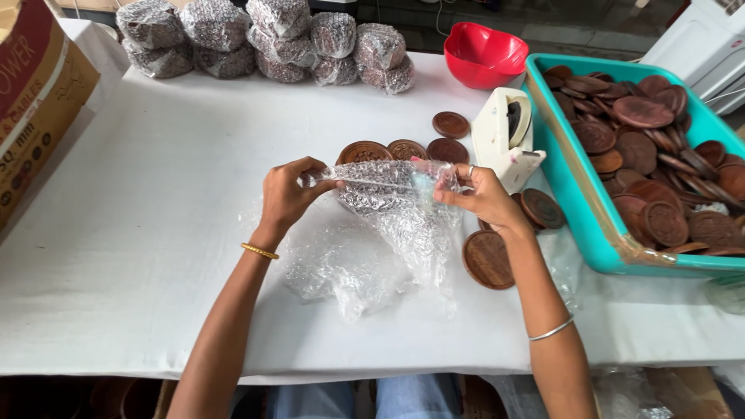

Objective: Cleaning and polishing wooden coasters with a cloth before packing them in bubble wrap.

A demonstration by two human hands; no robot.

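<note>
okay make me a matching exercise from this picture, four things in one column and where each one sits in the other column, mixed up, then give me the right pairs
Things:
1. red bowl
2. teal tub
3. bubble-wrapped bundles
4. bubble wrap sheet

Places:
A. stacked at the table's far edge
B. stretched between the left hand and right hand
C. at the table's right side, full of round wooden discs
D. far side, just left of the tub's far corner

Pairs: 1-D, 2-C, 3-A, 4-B
</note>
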